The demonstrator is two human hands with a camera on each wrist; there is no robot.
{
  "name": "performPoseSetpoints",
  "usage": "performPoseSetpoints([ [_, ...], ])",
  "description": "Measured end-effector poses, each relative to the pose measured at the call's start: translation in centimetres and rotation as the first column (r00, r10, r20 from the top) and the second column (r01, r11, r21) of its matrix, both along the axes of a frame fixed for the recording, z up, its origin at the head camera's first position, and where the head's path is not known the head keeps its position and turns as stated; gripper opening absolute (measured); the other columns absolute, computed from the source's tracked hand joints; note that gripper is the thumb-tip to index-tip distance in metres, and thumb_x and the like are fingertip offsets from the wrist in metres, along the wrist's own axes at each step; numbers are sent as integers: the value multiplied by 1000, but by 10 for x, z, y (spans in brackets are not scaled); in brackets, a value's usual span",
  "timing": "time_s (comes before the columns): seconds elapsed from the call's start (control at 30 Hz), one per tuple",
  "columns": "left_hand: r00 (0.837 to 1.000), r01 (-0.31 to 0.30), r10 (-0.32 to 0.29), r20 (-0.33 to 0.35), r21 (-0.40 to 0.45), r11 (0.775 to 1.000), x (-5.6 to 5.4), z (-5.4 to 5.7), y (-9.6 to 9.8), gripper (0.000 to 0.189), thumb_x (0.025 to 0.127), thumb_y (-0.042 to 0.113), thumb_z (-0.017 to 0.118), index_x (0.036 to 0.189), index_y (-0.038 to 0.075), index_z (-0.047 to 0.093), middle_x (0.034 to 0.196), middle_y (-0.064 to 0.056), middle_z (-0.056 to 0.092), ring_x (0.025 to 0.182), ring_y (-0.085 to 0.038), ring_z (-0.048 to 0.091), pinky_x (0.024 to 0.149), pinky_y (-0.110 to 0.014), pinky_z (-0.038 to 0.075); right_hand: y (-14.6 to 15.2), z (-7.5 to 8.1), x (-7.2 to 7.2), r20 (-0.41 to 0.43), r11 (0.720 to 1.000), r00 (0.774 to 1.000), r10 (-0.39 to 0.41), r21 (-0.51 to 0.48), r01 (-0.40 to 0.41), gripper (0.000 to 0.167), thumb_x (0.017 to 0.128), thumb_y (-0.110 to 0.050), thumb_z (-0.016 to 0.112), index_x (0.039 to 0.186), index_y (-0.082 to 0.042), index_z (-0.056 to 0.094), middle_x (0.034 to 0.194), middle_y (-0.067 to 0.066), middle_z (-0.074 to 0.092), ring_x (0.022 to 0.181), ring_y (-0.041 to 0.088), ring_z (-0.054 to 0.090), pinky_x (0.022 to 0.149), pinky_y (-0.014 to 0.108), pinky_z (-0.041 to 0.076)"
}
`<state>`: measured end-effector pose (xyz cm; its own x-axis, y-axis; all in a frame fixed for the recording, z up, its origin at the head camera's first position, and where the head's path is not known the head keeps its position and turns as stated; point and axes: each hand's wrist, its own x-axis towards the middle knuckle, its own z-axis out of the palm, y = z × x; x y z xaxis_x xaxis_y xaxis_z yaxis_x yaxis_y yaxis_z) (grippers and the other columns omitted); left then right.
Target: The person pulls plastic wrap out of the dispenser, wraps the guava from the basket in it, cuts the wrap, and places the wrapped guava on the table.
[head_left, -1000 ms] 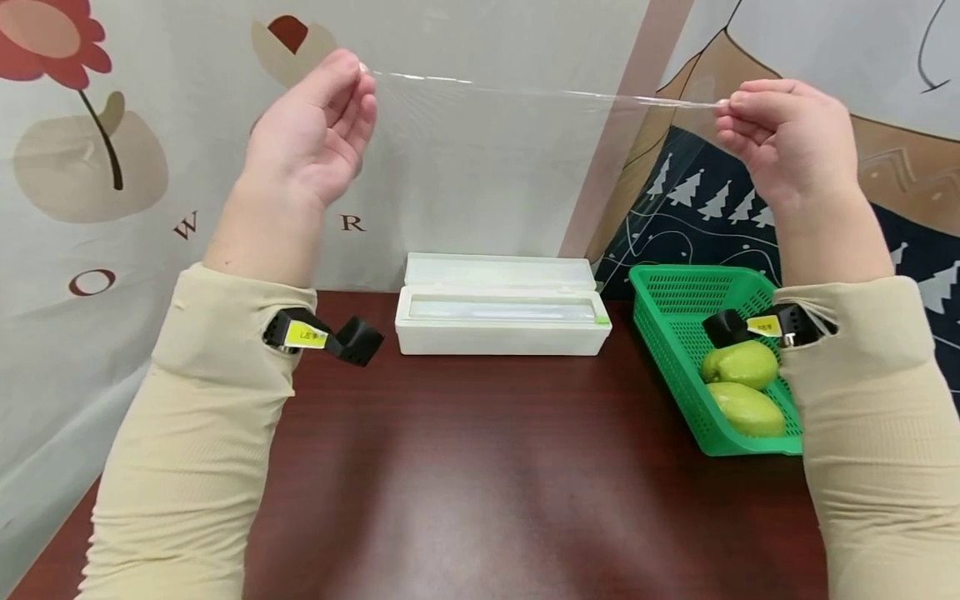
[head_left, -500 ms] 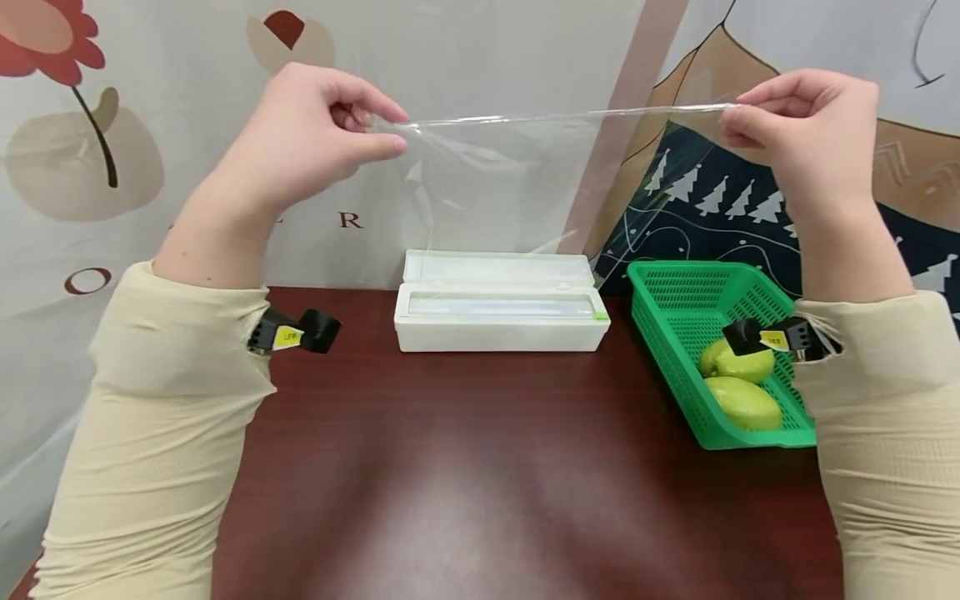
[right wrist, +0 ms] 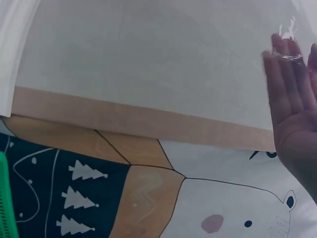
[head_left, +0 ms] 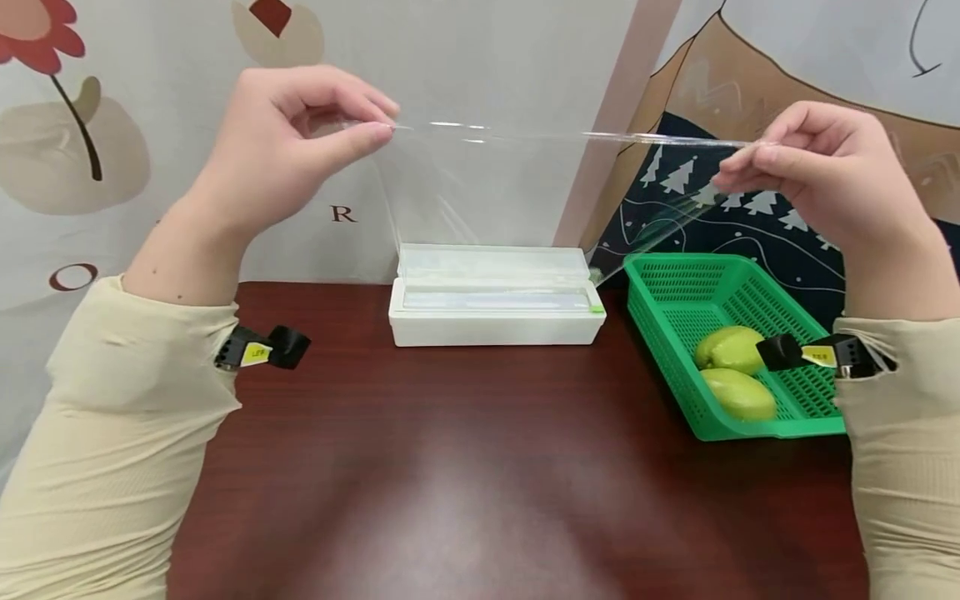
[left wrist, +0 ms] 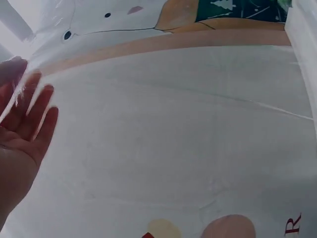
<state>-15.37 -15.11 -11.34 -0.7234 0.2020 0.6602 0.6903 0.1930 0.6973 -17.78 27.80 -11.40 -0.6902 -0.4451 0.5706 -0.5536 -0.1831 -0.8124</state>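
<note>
In the head view, the clear film [head_left: 600, 135] is stretched in the air above and behind the box [head_left: 491, 330], and it runs down toward the box. The left hand [head_left: 288, 150] pinches one end of its upper edge between thumb and index finger, while the right hand [head_left: 821, 171] pinches the other end the same way. The wrist views add what the head view hides: the palm sides, with the remaining fingers of each hand extended, and shiny creases where the film crosses the fingertips. They also show a drawn animal face [right wrist: 233, 198] on the cloth [head_left: 465, 50] behind, beyond the head view's reach, but only the head view takes in both hands at once. Of the containers, the white box stands at the back of the counter [head_left: 465, 492], its lid [head_left: 491, 265] raised at the rear; a translucent strip lies along its top, and its inside cannot be made out. To its right, the green basket [head_left: 765, 429] holds two yellow-green fruits, the rear one [head_left: 729, 348] just behind the front one [head_left: 738, 394].
</note>
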Motion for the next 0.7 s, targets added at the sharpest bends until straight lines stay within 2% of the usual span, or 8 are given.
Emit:
performPoseSetpoints([
  [0.03,998,66,-66,-8,54,996,2,-2,1,6,79,0,69,79,-5,70,83,0,70,79,-14,63,76,-16,49,1,-2,0,0,998,998,65,-11,-65,16,89,20,38,90,17,53,88,24,69,85,29,69,84,30,53],
  [0.1,983,181,-181,-12,142,973,4,-8,0,3,78,-5,68,79,-8,69,74,-4,70,67,-16,64,68,-18,52,3,-6,2,-2,986,986,165,-22,-165,17,90,20,36,92,19,52,90,26,68,84,31,69,82,33,54],
  [0.2,963,268,-270,-8,173,948,6,-17,-2,4,79,-9,65,79,-13,66,68,-7,69,58,-17,63,58,-21,53,4,-13,6,5,961,961,276,-35,-276,18,91,19,34,95,20,52,91,28,68,86,32,69,82,35,54],
  [0.3,953,300,-303,-4,145,943,9,-27,-6,4,80,-14,61,80,-16,64,66,-9,68,52,-18,61,50,-23,51,4,-21,12,5,935,936,352,-44,-351,19,92,18,33,97,21,51,93,29,67,87,34,69,81,36,55],
  [0.43,940,335,-339,46,76,939,20,-43,-11,13,81,-18,54,79,-12,65,64,-8,66,50,-18,58,48,-26,49,0,-33,20,4,898,898,439,-29,-439,22,93,18,31,101,21,51,96,29,67,89,33,69,82,36,54],
  [0.53,903,412,-414,118,42,910,29,-56,-15,20,82,-19,51,81,-6,66,65,-8,65,50,-17,56,48,-26,48,-2,-43,26,7,868,868,497,-13,-497,23,93,17,31,102,21,51,98,27,67,90,31,69,84,34,54],
  [0.6,863,480,-479,162,37,877,34,-65,-16,24,82,-20,50,82,-2,66,66,-7,65,51,-17,55,48,-27,48,-2,-51,30,11,852,852,524,-1,-524,23,93,16,31,102,20,52,100,26,68,91,30,69,83,33,54],
  [0.7,805,562,-550,223,11,827,40,-79,-16,25,84,-18,51,85,2,66,69,-4,66,52,-16,56,49,-28,48,2,-64,35,37,841,842,537,42,-539,25,94,16,30,103,17,53,102,22,68,92,26,69,80,29,55],
])
